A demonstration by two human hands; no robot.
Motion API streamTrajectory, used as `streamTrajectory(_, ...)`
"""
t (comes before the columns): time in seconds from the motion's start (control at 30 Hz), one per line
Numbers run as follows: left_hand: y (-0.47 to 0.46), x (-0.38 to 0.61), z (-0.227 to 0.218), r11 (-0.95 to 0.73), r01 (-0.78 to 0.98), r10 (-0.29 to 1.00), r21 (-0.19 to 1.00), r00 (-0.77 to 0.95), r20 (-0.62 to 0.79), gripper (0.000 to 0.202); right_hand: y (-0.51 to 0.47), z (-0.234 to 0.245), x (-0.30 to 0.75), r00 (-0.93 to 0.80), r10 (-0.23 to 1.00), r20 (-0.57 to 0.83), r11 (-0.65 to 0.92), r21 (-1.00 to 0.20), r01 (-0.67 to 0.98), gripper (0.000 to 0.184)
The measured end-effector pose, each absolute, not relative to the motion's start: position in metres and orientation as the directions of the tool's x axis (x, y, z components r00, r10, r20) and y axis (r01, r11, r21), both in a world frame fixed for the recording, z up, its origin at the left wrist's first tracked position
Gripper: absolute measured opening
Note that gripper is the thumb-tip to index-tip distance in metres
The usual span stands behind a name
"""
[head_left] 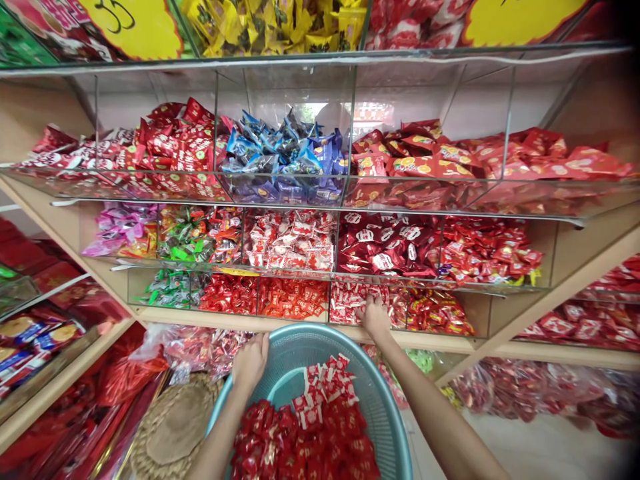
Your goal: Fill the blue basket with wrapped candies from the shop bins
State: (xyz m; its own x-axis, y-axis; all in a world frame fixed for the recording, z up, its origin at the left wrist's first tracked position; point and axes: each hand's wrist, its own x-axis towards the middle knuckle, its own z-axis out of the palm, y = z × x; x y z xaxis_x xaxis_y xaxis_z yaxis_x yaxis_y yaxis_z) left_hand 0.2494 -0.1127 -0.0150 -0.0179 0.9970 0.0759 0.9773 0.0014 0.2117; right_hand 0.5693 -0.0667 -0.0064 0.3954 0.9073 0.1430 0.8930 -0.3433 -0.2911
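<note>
My left hand (250,362) is closed over the far-left rim of a teal plastic basket (385,417). In the basket lie dark red wrapped sweets (280,440) and a heap of red-and-white wrapped sweets (325,390). My right hand (374,315) reaches into a clear bin on the lowest shelf row, its fingers curled down among the red-and-white sweets (350,293) there. What the fingers grip is hidden under the hand.
Clear acrylic bins of wrapped sweets fill slanted wooden shelves: blue packets (285,157), red packets (170,143), pink ones (120,227), green ones (185,240). A woven straw hat (173,427) and red bags lie lower left. Yellow price tags (135,27) hang above.
</note>
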Motion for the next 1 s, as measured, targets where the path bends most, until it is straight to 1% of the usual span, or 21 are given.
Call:
streamTrajectory(0.1, -0.113, 0.25, -0.015, 0.004, 0.977, 0.997, 0.213, -0.02, 0.071, 0.05, -0.069, -0.006, 0.575, 0.395, 0.909, 0.131, -0.319, -0.389, 0.864, 0.043)
streamTrajectory(0.13, -0.113, 0.249, -0.015, 0.003, 0.977, 0.997, 0.214, -0.019, 0.073, 0.051, -0.069, -0.007, 0.578, 0.408, 0.903, 0.133, -0.316, -0.437, 0.842, 0.043)
streamTrajectory(0.17, -0.113, 0.249, -0.015, 0.0, 0.977, 0.997, 0.215, -0.016, 0.077, 0.051, -0.069, -0.008, 0.582, 0.44, 0.888, 0.135, -0.314, -0.522, 0.793, 0.044)
streamTrajectory(0.2, -0.113, 0.249, -0.015, -0.005, 0.977, 0.997, 0.215, -0.013, 0.082, 0.052, -0.068, -0.008, 0.586, 0.489, 0.863, 0.128, -0.311, -0.628, 0.713, 0.045)
streamTrajectory(0.27, -0.112, 0.249, -0.016, -0.013, 0.977, 0.996, 0.213, -0.007, 0.094, 0.053, -0.065, -0.01, 0.593, 0.595, 0.8, 0.076, -0.285, -0.825, 0.488, 0.045)
streamTrajectory(0.3, -0.112, 0.249, -0.017, -0.016, 0.977, 0.995, 0.211, -0.005, 0.099, 0.053, -0.063, -0.01, 0.597, 0.635, 0.771, 0.037, -0.267, -0.887, 0.376, 0.045)
streamTrajectory(0.37, -0.112, 0.249, -0.017, -0.017, 0.978, 0.995, 0.208, -0.004, 0.1, 0.053, -0.058, -0.009, 0.602, 0.672, 0.74, -0.033, -0.255, -0.938, 0.234, 0.041)
streamTrajectory(0.47, -0.112, 0.249, -0.017, -0.018, 0.979, 0.995, 0.204, -0.003, 0.102, 0.054, -0.051, -0.004, 0.605, 0.658, 0.739, -0.143, -0.219, -0.975, 0.034, 0.034)
streamTrajectory(0.53, -0.113, 0.249, -0.016, -0.018, 0.979, 0.994, 0.202, -0.003, 0.106, 0.054, -0.049, 0.002, 0.603, 0.602, 0.769, -0.216, -0.176, -0.976, -0.125, 0.029)
streamTrajectory(0.63, -0.113, 0.249, -0.015, -0.01, 0.978, 0.995, 0.209, -0.011, 0.099, 0.054, -0.051, 0.012, 0.6, 0.483, 0.829, -0.284, -0.124, -0.934, -0.336, 0.023)
streamTrajectory(0.7, -0.113, 0.249, -0.015, -0.005, 0.977, 0.996, 0.214, -0.015, 0.093, 0.054, -0.054, 0.016, 0.598, 0.41, 0.858, -0.309, -0.109, -0.89, -0.442, 0.021)
streamTrajectory(0.83, -0.113, 0.249, -0.017, -0.007, 0.976, 0.995, 0.217, -0.015, 0.101, 0.053, -0.056, 0.018, 0.593, 0.303, 0.889, -0.343, -0.116, -0.809, -0.577, 0.02)
streamTrajectory(1.0, -0.112, 0.248, -0.018, -0.014, 0.977, 0.994, 0.211, -0.01, 0.112, 0.052, -0.059, 0.019, 0.586, 0.214, 0.906, -0.365, -0.158, -0.76, -0.63, 0.016)
